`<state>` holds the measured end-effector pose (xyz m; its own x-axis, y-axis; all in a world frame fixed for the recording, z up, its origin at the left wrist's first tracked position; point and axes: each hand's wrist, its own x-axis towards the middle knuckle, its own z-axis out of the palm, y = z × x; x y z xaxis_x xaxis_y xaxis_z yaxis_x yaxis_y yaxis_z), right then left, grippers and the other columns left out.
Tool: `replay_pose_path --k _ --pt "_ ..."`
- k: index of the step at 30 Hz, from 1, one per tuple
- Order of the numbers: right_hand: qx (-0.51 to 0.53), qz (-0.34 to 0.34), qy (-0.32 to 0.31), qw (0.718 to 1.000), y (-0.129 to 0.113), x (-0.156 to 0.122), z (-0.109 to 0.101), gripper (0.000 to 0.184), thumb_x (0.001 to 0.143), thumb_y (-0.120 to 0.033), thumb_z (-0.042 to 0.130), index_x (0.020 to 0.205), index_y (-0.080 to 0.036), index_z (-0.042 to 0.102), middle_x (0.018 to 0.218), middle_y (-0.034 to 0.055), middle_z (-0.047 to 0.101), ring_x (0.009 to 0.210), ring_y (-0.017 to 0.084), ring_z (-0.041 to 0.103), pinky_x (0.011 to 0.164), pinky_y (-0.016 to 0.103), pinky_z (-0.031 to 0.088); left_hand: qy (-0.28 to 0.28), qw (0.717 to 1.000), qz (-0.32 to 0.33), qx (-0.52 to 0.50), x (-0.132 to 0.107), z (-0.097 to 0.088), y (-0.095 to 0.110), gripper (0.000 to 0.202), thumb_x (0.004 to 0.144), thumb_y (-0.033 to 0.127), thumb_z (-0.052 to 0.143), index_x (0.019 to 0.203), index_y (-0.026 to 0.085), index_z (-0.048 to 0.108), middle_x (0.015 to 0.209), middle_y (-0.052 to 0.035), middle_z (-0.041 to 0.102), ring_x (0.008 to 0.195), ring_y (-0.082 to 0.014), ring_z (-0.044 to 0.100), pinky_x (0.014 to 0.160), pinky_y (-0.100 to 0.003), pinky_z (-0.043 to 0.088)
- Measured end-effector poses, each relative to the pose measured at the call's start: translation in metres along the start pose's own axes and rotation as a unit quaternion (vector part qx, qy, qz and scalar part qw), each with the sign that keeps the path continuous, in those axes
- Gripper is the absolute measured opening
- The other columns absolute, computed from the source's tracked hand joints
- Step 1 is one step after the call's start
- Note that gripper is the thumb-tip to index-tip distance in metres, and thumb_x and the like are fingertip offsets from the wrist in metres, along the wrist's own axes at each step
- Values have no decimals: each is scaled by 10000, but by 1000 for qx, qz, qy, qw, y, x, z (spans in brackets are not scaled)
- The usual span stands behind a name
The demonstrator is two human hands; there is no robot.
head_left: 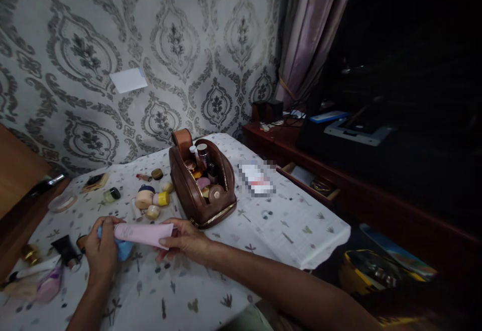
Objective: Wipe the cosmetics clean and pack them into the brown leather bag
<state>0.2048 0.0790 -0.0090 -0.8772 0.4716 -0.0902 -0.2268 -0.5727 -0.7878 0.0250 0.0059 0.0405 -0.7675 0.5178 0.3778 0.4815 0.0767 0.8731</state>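
Note:
Both my hands hold a pink tube (pixel 143 233) lying flat just above the table. My left hand (pixel 101 248) is closed around the tube's left end together with something light blue (pixel 122 248), perhaps a cloth. My right hand (pixel 185 240) grips the tube's right end, thumb on top. Just behind it stands an open brown leather toiletry bag (pixel 192 195) packed with bottles and small jars.
The table wears a white printed cloth (pixel 286 225). Several small jars (pixel 150 198) lie left of the bag, and tubes (pixel 62 258) lie at the front left. A pixelated packet (pixel 257 177) lies right of the bag. A dark wooden shelf (pixel 339 180) runs along the right.

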Motion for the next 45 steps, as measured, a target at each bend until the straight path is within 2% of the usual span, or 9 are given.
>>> replay_pose_path --k 4,10,14,18,26,30,37,41,45 --pt "19 5 4 1000 -4 0 2 672 618 -585 842 1067 -150 594 742 10 712 554 133 676 493 191 431 5 1000 11 3 2 -2 -3 239 786 401 496 690 199 580 660 1 606 657 -171 532 589 -268 418" --pt "84 109 29 990 -14 3 4 509 1013 -546 356 1108 -112 603 661 47 681 532 147 674 467 191 417 7 999 29 -10 2 -4 -9 252 809 409 508 695 201 594 671 3 610 668 -166 539 613 -263 411" --pt "80 90 -2 993 -14 -1 1 429 935 -490 563 1189 -146 601 730 35 701 597 153 699 500 194 446 18 1000 23 -3 2 -4 -10 230 812 380 507 704 201 602 673 8 615 672 -164 539 624 -264 411" --pt "35 26 -9 999 -14 -6 2 631 573 -433 905 1100 -173 675 822 -4 680 661 112 669 520 177 447 18 999 38 8 4 -4 -9 248 815 378 488 696 199 612 669 5 613 687 -171 545 642 -275 414" --pt "-33 1 34 999 -15 -4 7 790 326 -452 962 1018 -185 691 848 -47 604 619 50 565 528 181 461 21 1000 22 7 6 -4 -8 255 797 395 489 692 197 610 661 -2 621 677 -177 543 619 -277 412" --pt "-36 -8 22 999 -11 -2 5 802 405 -542 932 1061 -184 644 807 -31 636 631 97 626 518 192 450 20 1000 10 6 4 -3 -5 254 791 389 484 694 192 611 653 0 609 660 -170 529 602 -271 407" --pt "-22 71 -6 997 -11 -1 2 444 990 -527 411 1217 -159 512 696 27 672 533 141 649 527 213 414 2 1000 8 -15 -2 0 5 244 768 401 509 667 195 591 655 -2 609 658 -169 528 592 -266 418" --pt "-95 53 32 994 -7 -1 3 466 944 -533 509 1225 -162 521 664 -9 613 537 125 600 535 212 408 3 1000 5 5 -2 -1 5 243 768 399 505 677 195 602 649 1 605 639 -165 515 572 -263 399" --pt "-292 -56 91 951 -5 -5 4 779 615 -390 883 1291 -223 533 906 1 601 705 131 567 645 248 459 12 999 17 36 0 -3 0 251 786 397 493 689 201 615 630 6 587 622 -165 494 554 -264 378"
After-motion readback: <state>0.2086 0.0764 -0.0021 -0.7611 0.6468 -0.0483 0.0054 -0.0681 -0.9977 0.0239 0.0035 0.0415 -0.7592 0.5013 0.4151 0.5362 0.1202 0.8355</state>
